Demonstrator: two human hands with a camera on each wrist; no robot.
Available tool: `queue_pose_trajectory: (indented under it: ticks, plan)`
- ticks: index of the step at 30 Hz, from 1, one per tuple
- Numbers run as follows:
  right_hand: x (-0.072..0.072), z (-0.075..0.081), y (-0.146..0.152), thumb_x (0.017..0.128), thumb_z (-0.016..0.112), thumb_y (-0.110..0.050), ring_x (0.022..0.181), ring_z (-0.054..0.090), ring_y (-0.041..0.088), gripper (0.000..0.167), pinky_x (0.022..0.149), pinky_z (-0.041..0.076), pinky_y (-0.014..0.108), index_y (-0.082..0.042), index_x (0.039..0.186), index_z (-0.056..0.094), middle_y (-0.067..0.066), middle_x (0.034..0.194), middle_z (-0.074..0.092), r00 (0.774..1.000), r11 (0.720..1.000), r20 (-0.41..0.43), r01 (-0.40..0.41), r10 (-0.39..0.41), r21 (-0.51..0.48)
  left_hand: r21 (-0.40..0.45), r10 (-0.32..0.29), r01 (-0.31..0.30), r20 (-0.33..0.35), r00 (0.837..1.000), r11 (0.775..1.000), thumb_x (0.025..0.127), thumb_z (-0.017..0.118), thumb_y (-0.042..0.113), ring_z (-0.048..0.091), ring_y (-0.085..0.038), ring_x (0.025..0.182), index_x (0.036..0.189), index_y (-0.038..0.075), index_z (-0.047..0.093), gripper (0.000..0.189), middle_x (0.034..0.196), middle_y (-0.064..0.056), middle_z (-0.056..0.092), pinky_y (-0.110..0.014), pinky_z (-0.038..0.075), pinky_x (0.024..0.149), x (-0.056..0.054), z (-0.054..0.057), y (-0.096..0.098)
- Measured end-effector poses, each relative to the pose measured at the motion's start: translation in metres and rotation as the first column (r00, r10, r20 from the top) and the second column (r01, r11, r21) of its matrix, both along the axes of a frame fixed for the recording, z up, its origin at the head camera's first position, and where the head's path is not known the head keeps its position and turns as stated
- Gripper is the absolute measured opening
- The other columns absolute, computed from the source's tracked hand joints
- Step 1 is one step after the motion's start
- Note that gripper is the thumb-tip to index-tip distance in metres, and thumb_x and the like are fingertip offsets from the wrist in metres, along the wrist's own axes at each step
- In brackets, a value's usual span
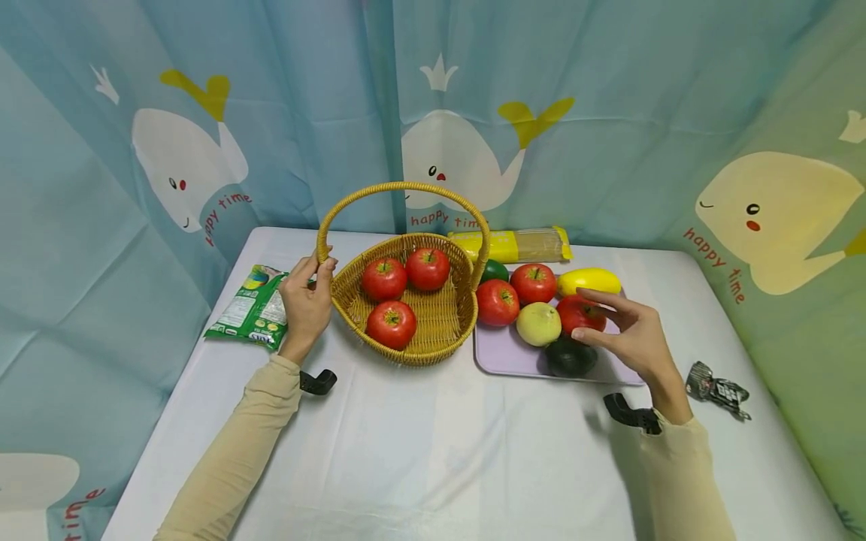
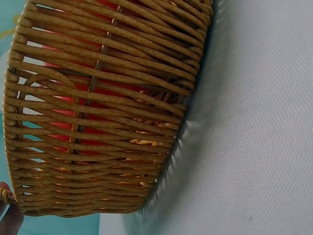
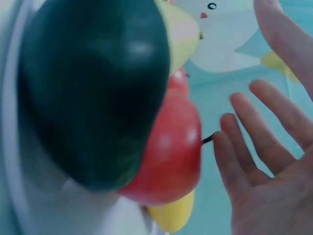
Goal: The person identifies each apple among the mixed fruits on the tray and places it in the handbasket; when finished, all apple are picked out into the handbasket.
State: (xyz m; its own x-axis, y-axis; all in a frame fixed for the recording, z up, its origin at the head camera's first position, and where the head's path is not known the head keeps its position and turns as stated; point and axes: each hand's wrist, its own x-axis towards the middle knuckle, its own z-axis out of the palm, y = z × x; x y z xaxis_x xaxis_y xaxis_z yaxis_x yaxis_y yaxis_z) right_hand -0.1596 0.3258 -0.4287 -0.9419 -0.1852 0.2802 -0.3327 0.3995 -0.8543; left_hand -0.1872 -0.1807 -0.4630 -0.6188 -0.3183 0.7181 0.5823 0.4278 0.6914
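Note:
A yellow wicker basket [image 1: 433, 327] holds three red apples [image 1: 392, 325]. My left hand [image 1: 307, 300] grips the left foot of its arched handle [image 1: 404, 185]. Through the basket's weave [image 2: 107, 166] red shows in the left wrist view, with fingertips at the lower left corner. Over the right part of a lilac tray [image 1: 501, 362], my right hand [image 1: 632, 330] hovers with thumb and fingers spread around a red apple [image 1: 575, 310]. The right wrist view shows its fingers close to that apple's stem, beside a dark green avocado [image 3: 98, 93].
Also on the tray are two more red apples [image 1: 498, 303], a pale yellow-green fruit [image 1: 539, 324], a yellow oblong fruit [image 1: 588, 281] and a green fruit [image 1: 495, 271]. Behind lies a noodle pack [image 1: 541, 245]; a green bag [image 1: 249, 308] is left, a black packet [image 1: 719, 391] right.

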Motion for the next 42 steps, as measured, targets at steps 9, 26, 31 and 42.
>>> queue_pose_trajectory:
  ticks: [9, 26, 31, 42]
  plan:
    - [-0.003, -0.013, 0.018, 0.077, 0.094, -0.001, 0.114, 0.057, -0.003, 0.066, 0.086, 0.050, 0.009, -0.005, 0.139, 0.070, -0.009, 0.129, 0.070, 0.980, 0.970, -0.015, 0.197, -0.197, 0.139, -0.006, 0.024, -0.024, -0.001, 1.000, 1.000, 0.099, 0.065, -0.011, 0.068, -0.031, 0.078, 0.116, -0.013, 0.075, 0.020, 0.095, -0.029, 0.074, -0.003, 0.048, 0.067, 0.004, 0.006, 0.005]
    - [-0.011, -0.034, 0.030, 0.087, 0.091, -0.023, 0.113, 0.053, -0.009, 0.071, 0.092, 0.047, 0.002, -0.006, 0.149, 0.060, 0.016, 0.142, 0.063, 0.973, 0.962, 0.135, 0.154, -0.188, 0.226, 0.012, 0.013, -0.013, 0.002, 1.000, 1.000, 0.099, 0.065, -0.012, 0.068, -0.030, 0.079, 0.114, -0.015, 0.075, 0.019, 0.094, -0.031, 0.073, -0.003, 0.051, 0.070, 0.018, 0.027, 0.014]
    - [-0.015, -0.038, 0.034, 0.089, 0.090, -0.023, 0.112, 0.056, -0.008, 0.074, 0.092, 0.048, 0.002, -0.007, 0.153, 0.056, 0.009, 0.141, 0.060, 0.970, 0.968, 0.176, 0.130, -0.169, 0.213, 0.018, 0.001, -0.001, 0.004, 1.000, 1.000, 0.099, 0.064, -0.012, 0.069, -0.022, 0.082, 0.112, -0.015, 0.075, 0.018, 0.095, -0.031, 0.073, -0.005, 0.052, 0.070, 0.017, 0.027, 0.014]
    - [-0.021, -0.043, 0.038, 0.091, 0.087, -0.028, 0.106, 0.059, -0.008, 0.078, 0.089, 0.048, 0.002, -0.009, 0.156, 0.049, 0.013, 0.147, 0.055, 0.957, 0.968, 0.244, 0.097, -0.154, 0.230, 0.011, 0.003, -0.003, 0.004, 1.000, 1.000, 0.098, 0.064, -0.013, 0.068, -0.026, 0.079, 0.113, -0.017, 0.074, 0.018, 0.093, -0.031, 0.073, -0.004, 0.052, 0.072, 0.016, 0.026, 0.014]
